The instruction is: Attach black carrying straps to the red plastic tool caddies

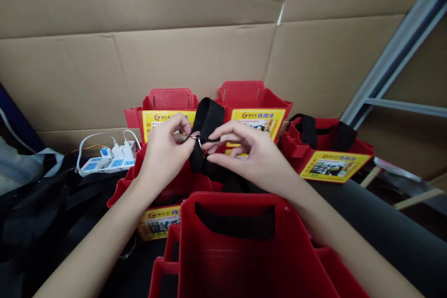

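Note:
Above the near red plastic box (pixel 233 265), both hands meet at a loop of black webbing strap (pixel 209 118). A small metal ring (pixel 199 142) sits at the strap between my fingertips. My left hand (pixel 167 153) is closed in a pinch on the ring's left side. From the other side, my right hand (pixel 246 149) pinches the strap close to the ring, thumb and fingers nearly together. A black strap also passes through the slot in the near box's back wall. The exact spot where ring and strap join is partly covered by fingers.
More red boxes (pixel 256 95) with yellow labels stand behind, and another with black straps (pixel 328 130) is at right. Black straps (pixel 45 214) lie heaped at left near a power strip (pixel 108 164). Cardboard (pixel 195 56) backs the table; a metal frame (pixel 394 46) rises at right.

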The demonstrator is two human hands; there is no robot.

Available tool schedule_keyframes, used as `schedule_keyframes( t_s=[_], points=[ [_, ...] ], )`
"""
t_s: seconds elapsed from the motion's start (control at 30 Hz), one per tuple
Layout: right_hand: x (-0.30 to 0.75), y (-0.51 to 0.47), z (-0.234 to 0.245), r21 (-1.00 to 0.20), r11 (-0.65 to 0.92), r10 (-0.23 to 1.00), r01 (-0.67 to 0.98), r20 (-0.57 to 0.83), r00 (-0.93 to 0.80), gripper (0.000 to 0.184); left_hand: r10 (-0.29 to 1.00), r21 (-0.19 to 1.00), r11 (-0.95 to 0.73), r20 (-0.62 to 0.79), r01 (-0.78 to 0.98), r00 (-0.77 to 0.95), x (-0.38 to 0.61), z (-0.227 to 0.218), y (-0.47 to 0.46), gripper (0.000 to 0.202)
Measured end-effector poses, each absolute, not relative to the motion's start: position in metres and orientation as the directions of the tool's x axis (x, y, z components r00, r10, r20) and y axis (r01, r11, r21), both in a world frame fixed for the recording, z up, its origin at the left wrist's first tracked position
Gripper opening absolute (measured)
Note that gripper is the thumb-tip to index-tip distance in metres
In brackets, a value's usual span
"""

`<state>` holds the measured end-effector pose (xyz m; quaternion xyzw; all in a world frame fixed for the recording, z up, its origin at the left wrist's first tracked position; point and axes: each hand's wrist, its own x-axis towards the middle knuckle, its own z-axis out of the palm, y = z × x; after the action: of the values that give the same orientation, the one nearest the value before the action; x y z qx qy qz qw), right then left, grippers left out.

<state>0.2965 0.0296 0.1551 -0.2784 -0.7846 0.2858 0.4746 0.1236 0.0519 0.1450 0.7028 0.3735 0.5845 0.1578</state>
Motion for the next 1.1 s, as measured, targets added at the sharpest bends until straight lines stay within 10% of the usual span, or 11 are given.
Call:
schedule_keyframes(
  t_s=[0.6,0.9,1.1],
  points=[
    [0.3,0.037,0.155,-0.349,0.818,0.529,0.458,0.77,-0.356,0.006,0.697,0.655,-0.693,0.716,0.3,0.045,0.141,0.14,0.043,0.018],
    [0.295,0.051,0.147,-0.79,0.612,0.742,0.048,0.552,-0.381,0.013,0.586,0.499,-0.749,0.806,0.436,0.082,0.141,0.139,0.038,0.018],
    [0.296,0.057,0.142,-0.773,0.631,0.701,-0.067,0.606,-0.376,0.048,0.564,0.462,-0.741,0.822,0.488,0.079,0.139,0.139,0.039,0.018]
  ],
)
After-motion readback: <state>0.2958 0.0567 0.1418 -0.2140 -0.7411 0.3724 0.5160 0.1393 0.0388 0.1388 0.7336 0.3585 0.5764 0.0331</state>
